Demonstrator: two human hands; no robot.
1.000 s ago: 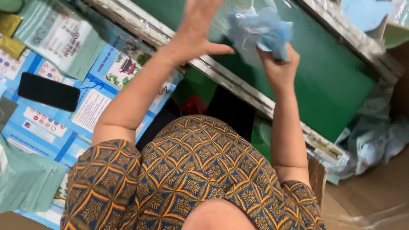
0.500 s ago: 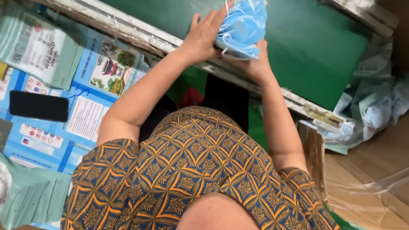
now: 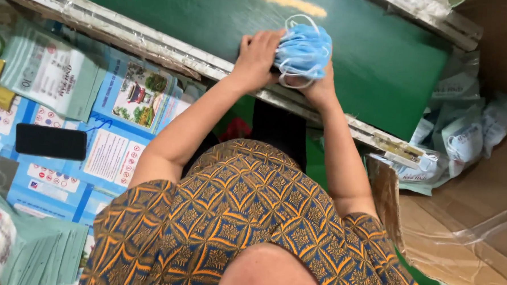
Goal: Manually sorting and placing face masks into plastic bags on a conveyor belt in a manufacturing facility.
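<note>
A bundle of light blue face masks (image 3: 304, 48) with white ear loops rests at the near edge of a green belt (image 3: 382, 57). My left hand (image 3: 257, 54) presses against the bundle's left side with its fingers curled over it. Under the bundle's lower right side, my right hand (image 3: 318, 85) cups it from below. Both hands grip the same bundle. My forearms reach up from my patterned orange and blue top.
A metal rail (image 3: 155, 44) borders the belt's near side. To the left lie a black phone (image 3: 51, 141), green packets (image 3: 51, 76) and blue printed sheets (image 3: 141, 95). At the right, a cardboard box (image 3: 466, 226) stands beside bagged masks (image 3: 464, 140).
My left hand was raised with its fingers spread and has come down onto the mask bundle. Both hands have drawn the bundle lower, to the belt's near edge.
</note>
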